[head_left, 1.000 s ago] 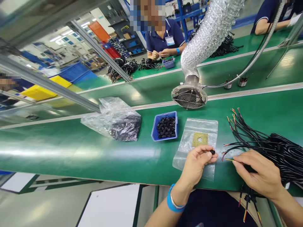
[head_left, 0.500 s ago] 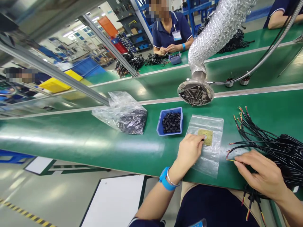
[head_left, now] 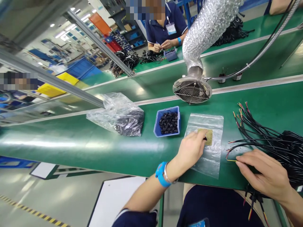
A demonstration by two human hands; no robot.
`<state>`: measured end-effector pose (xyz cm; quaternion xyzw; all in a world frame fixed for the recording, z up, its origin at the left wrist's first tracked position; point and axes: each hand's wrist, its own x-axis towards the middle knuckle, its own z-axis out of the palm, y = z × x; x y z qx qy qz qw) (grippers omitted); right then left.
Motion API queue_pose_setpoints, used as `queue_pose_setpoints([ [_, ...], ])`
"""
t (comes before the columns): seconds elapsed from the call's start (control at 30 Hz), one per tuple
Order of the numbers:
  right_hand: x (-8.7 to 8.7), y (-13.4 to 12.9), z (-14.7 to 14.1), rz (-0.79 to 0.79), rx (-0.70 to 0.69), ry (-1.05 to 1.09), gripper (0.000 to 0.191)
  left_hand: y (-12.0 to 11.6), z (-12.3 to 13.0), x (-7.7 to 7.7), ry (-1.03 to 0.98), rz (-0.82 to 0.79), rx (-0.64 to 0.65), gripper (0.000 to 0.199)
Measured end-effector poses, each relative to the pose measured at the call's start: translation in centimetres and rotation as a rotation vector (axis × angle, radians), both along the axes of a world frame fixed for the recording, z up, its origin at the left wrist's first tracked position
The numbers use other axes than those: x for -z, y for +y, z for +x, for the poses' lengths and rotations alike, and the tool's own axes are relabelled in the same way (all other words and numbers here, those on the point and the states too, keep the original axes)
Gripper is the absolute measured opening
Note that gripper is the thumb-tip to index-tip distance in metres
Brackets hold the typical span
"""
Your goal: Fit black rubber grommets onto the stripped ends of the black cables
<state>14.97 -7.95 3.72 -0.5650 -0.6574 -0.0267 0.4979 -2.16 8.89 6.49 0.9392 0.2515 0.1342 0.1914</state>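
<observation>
My left hand (head_left: 191,149) is closed in a pinch on a small black part (head_left: 205,138), most of which the fingers hide. It is over a yellowish square pad (head_left: 209,138); I cannot tell whether the part touches the pad. That pad lies on a clear plastic bag (head_left: 210,165) on the green bench. To the right, thumb and forefinger of my right hand (head_left: 265,171) pinch the thin yellow wire (head_left: 232,160) at the end of a black cable (head_left: 239,145). Beyond this hand lies a pile of black cables (head_left: 286,143) with red and yellow wire ends.
A blue bin (head_left: 155,127) of small black parts stands left of the bag. Farther left lies a clear bag (head_left: 130,123) with dark contents. A round fan-type extractor (head_left: 192,91) on a silver duct hangs over the bench. Across the partition, a co-worker (head_left: 155,30) handles something small.
The camera view has shifted slightly. My left hand has rolled a little over the pad, still pinching the black part. My right hand keeps its hold on the wire.
</observation>
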Motion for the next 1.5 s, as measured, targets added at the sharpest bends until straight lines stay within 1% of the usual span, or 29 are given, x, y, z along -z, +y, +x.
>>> queue_pose_setpoints([
  [0.03,0.0,-0.1,0.0,0.013,0.011,0.007,0.02,-0.7,-0.3,0.3,-0.158,-0.196,-0.068,0.033],
  [0.1,-0.1,-0.2,0.0,0.033,0.027,0.023,0.021,-2.5,-0.4,0.9,-0.403,-0.671,-0.176,0.026],
  [0.13,-0.1,-0.2,0.0,0.042,0.029,0.027,0.021,-3.5,-0.3,1.1,-0.478,-0.902,-0.215,0.022],
  [0.17,-0.2,-0.2,0.0,0.043,0.029,0.028,0.022,-4.5,-0.1,1.3,-0.531,-1.094,-0.247,0.021],
  [0.2,-0.2,-0.2,0.0,0.04,0.027,0.026,0.022,-5.3,0.2,1.4,-0.576,-1.241,-0.27,0.022],
  [0.23,-0.2,-0.2,0.0,0.031,0.024,0.024,0.023,-5.9,0.6,1.5,-0.615,-1.344,-0.284,0.023],
  [0.27,-0.3,-0.2,0.0,0.021,0.023,0.02,0.024,-6.4,0.9,1.5,-0.648,-1.413,-0.289,0.025],
  [0.37,-0.2,0.0,0.0,-0.002,0.036,0.011,0.026,-6.7,1.4,1.6,-0.706,-1.516,-0.286,0.027],
  [0.47,-0.2,0.0,0.0,-0.01,0.055,0.008,0.024,-6.6,1.3,1.8,-0.724,-1.536,-0.284,0.025],
  [0.53,-0.2,-0.1,0.0,-0.014,0.051,-0.002,0.022,-6.6,1.0,2.0,-0.722,-1.501,-0.282,0.023],
  [0.63,-0.2,-0.1,0.0,-0.03,0.032,-0.028,0.019,-6.8,0.9,2.2,-0.71,-1.335,-0.277,0.017],
  [0.7,-0.1,0.0,0.0,-0.038,0.021,-0.035,0.018,-7.0,0.9,2.1,-0.691,-1.214,-0.251,0.014],
  [0.8,-0.1,-0.1,0.1,-0.041,-0.007,-0.047,0.017,-7.3,1.1,2.1,-0.634,-1.125,-0.198,0.014],
  [0.9,-0.1,-0.6,0.4,-0.087,-0.035,-0.093,0.019,-8.0,1.5,2.5,-0.595,-1.141,-0.207,0.02],
  [1.0,0.1,-1.4,0.7,-0.131,0.016,-0.108,0.018,-8.9,1.7,3.0,-0.573,-1.169,-0.214,0.025],
  [1.07,0.2,-1.8,0.9,-0.137,0.034,-0.088,0.015,-9.5,1.9,3.4,-0.556,-1.146,-0.196,0.025],
  [1.23,0.1,-2.3,1.2,-0.237,-0.058,-0.031,0.01,-10.5,2.0,4.4,-0.571,-0.998,-0.143,0.015],
  [1.4,0.0,-2.2,1.3,-0.292,-0.123,-0.026,0.009,-10.8,1.9,5.0,-0.664,-1.037,-0.125,0.013],
  [1.43,0.1,-2.2,1.3,-0.296,-0.133,-0.035,0.009,-10.8,1.8,5.0,-0.673,-1.026,-0.118,0.013],
  [1.5,0.2,-2.1,1.3,-0.299,-0.153,-0.048,0.009,-10.7,1.8,4.9,-0.671,-0.95,-0.095,0.014],
])
